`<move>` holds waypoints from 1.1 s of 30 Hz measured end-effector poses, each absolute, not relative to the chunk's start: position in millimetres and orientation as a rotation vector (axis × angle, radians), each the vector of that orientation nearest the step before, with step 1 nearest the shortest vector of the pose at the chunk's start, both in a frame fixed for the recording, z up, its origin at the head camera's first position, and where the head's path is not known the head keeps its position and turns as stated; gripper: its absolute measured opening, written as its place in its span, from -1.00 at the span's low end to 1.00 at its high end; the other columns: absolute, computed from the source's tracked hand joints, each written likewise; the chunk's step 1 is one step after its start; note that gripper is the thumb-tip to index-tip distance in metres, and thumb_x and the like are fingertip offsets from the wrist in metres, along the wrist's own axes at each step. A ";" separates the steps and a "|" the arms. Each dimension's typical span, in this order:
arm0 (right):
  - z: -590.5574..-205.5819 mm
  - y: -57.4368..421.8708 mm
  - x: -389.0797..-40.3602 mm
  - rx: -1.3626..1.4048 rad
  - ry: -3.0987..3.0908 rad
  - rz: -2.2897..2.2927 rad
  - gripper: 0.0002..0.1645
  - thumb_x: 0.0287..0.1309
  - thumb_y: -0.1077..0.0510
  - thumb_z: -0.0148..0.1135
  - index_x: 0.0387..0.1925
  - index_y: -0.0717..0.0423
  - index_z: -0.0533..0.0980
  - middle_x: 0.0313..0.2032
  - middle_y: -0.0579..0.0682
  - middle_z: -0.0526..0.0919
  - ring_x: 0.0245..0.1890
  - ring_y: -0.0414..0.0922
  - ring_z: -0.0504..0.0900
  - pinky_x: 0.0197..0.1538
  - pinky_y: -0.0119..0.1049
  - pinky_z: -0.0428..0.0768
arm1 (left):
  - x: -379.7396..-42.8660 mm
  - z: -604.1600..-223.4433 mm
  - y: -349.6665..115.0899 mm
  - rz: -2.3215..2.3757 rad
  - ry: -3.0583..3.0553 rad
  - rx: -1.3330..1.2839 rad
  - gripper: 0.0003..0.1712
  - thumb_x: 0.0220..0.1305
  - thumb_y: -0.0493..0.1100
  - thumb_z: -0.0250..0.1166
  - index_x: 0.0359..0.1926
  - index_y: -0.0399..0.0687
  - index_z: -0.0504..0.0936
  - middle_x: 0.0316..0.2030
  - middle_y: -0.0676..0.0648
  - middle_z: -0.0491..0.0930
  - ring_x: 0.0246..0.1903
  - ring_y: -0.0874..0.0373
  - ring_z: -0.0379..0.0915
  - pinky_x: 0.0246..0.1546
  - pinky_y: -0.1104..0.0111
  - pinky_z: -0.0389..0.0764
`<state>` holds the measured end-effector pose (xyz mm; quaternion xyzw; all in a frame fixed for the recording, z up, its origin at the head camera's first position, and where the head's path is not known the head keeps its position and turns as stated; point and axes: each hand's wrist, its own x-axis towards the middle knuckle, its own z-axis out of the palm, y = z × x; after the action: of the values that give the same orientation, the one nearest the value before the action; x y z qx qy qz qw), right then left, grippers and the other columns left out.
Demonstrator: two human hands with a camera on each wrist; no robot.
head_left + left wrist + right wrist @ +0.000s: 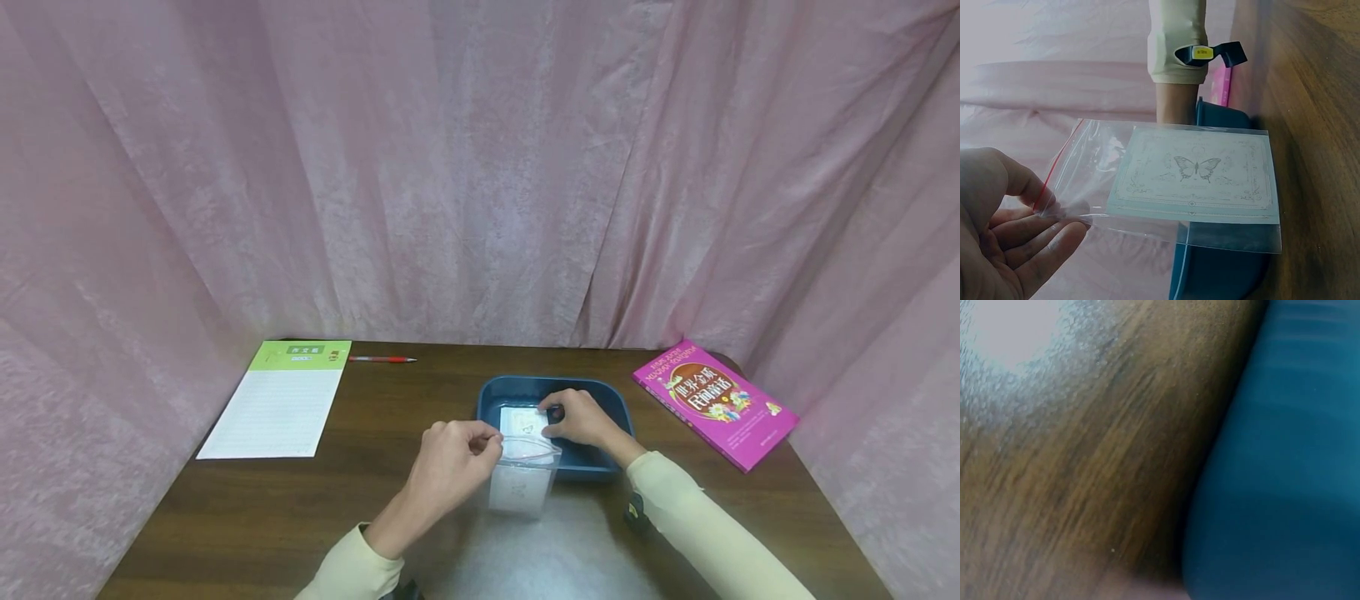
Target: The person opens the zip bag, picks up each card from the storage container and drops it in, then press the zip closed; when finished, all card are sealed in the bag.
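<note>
My left hand [453, 458] pinches the top edge of a clear zip bag [1097, 156] with a red seal line. Inside the bag lies a pale card [1194, 178] with a butterfly print and an ornate border. The bag hangs in front of a blue plastic tray [615, 417]. My right hand [581, 418] reaches over the tray, its curled thumb and finger at the right edge of another white printed card [522, 419], which shows just above the bag's mouth. The bag and its card hide the right hand's fingers in the left wrist view.
Lined paper [273, 414] with a green header lies at the left of the wooden table [225, 533], a red pen [382, 359] beside it. A pink book [720, 404] rests at the right. Pink curtains [465, 183] enclose the table's back and sides.
</note>
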<state>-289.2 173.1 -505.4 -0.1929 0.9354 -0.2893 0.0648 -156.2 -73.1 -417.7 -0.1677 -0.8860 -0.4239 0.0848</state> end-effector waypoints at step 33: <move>-474.3 186.2 -278.3 -0.465 2.791 -1.209 -0.66 0.13 0.29 0.47 -0.03 0.14 0.70 -0.12 0.07 0.76 -0.19 -0.05 0.73 -0.14 -0.14 0.73 | -157.6 -416.8 -73.2 -1.270 -2.652 -0.490 -0.80 0.33 -0.21 0.27 -0.25 -0.16 0.82 -0.39 -0.01 0.79 -0.40 0.25 0.72 -0.43 0.50 0.62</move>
<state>-278.3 186.2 -474.3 -0.1511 0.9066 -0.3928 0.0322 -157.6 -73.2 -416.8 -0.1639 -0.8868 -0.4247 0.0803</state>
